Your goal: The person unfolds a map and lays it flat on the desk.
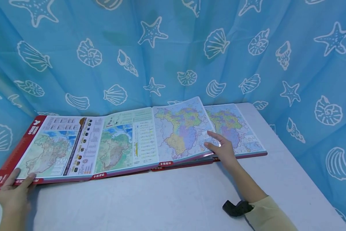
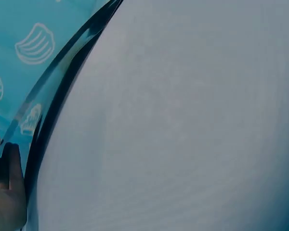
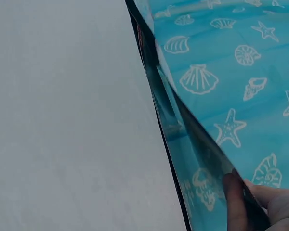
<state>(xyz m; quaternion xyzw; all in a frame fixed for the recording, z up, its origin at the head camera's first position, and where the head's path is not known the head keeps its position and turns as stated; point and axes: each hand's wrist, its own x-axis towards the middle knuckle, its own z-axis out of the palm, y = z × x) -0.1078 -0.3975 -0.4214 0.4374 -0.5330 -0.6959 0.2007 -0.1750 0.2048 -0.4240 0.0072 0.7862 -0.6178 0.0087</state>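
Left hand (image 1: 14, 195), right hand (image 1: 225, 152) on folding map (image 1: 115, 149)

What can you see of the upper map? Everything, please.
The upper map is a long, smooth, shiny-looking sheet in three printed panels: greenish maps on the left and middle ones, a multicoloured map on the right. A red strip runs along its left end, with small red labels on the near edge. It stretches sideways above the table, its right end lifted over a lower map. The left hand grips its near-left corner; the right hand pinches its right edge.
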